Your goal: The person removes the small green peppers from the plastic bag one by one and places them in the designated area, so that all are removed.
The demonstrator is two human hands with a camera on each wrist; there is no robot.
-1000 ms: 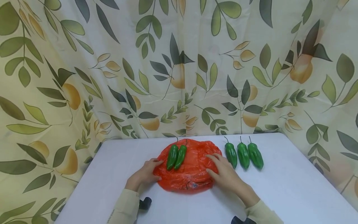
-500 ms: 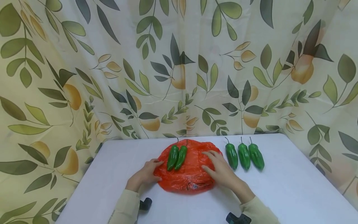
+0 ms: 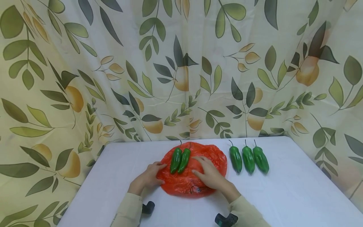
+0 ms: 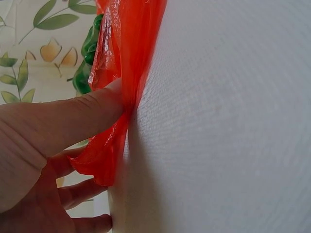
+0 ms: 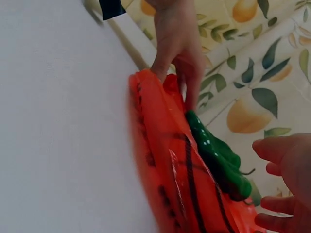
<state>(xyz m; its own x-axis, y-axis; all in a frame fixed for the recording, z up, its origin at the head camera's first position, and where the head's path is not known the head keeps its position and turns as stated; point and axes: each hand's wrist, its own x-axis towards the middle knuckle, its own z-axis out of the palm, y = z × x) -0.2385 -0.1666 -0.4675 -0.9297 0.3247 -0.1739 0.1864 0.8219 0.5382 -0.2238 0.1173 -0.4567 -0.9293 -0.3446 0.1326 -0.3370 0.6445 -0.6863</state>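
Note:
A crumpled red plastic bag (image 3: pixel 181 188) lies on the white table. Two green peppers (image 3: pixel 180 160) rest side by side on its left part, stems pointing away. At the bag's left edge, my left hand (image 3: pixel 148 177) pinches the thin plastic; in the left wrist view the thumb (image 4: pixel 97 109) presses gathered red film (image 4: pixel 130 73). My right hand (image 3: pixel 211 176) is over the right half of the bag, fingers spread and pointing toward the peppers. From the right wrist view, its fingers (image 5: pixel 277 205) hold nothing and stand apart from the peppers (image 5: pixel 218 155).
Three more green peppers (image 3: pixel 248 160) lie in a row on the table (image 3: pixel 283 189), right of the bag. Behind the table's far edge hangs a curtain (image 3: pixel 181 69) with leaf and fruit print. Dark devices (image 3: pixel 226 219) sit by both wrists.
My right hand has moved left across the bag from its right edge, closer to the two peppers. My left hand stays at the left edge, and the peppers keep their places.

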